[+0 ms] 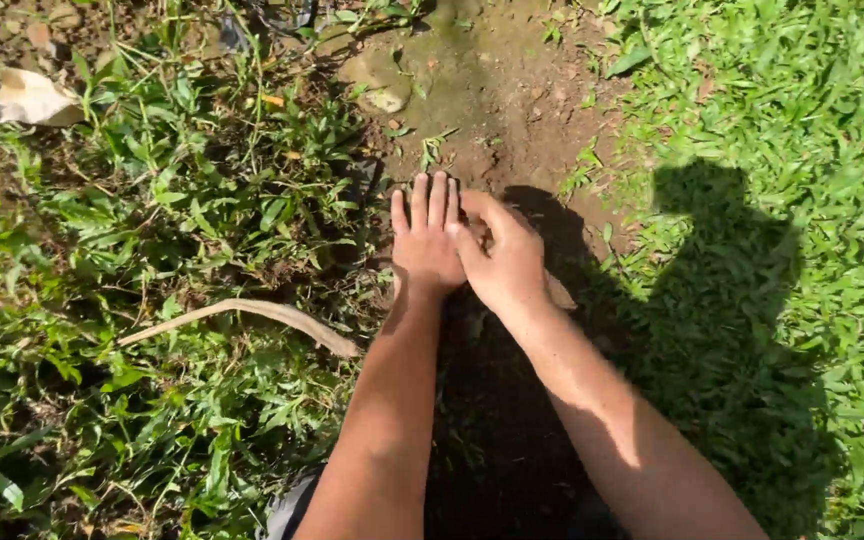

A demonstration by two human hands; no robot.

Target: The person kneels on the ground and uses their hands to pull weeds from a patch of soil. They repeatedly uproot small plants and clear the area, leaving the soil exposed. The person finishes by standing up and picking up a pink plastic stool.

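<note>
Hands press flat on dark bare soil (512, 120): left hand (427, 240) open, holding nothing; right hand (500, 262) beside it, its grip unclear. Firmer patting seems needed.

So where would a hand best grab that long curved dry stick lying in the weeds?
Probably at the thick brown end of the dry stick, the end nearest the left hand. Come from above with the fingers wrapped across it: it lies flat on the weeds, and its far end thins out.

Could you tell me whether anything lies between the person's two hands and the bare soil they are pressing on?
Nothing visible does. The left hand lies flat on the bare soil, and the right hand rests against it. The weeds and the curved dry stick lie off to the side.
</note>
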